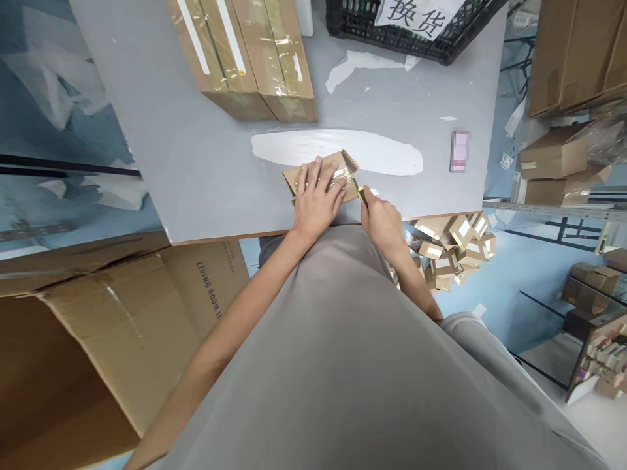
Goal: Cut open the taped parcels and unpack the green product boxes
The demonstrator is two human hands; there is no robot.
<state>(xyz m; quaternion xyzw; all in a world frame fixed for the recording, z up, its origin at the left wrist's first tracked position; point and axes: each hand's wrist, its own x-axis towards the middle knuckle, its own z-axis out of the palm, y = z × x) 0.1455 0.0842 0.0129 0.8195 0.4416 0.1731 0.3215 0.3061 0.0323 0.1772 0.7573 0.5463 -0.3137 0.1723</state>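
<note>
A small cardboard box [349,189] with shiny clear tape lies near the front edge of the grey table [215,176], one end flap raised. My left hand [316,199] rests flat on top of the box, fingers stretched out. Wrapped round a yellow and black utility knife [362,196], my right hand [382,222] is closed at the box's right side. The knife's tip is at the right edge of the box; whether the blade is in the cardboard I cannot tell. Behind the box, a long white patch [392,155] spans the tabletop.
Two taped cartons [255,65] stand at the back left, a black crate [392,39] with a paper sign at the back right. A pink blurred item [459,151] lies to the right. A big open carton [137,320] is at lower left; several small boxes [445,261] are piled below the table.
</note>
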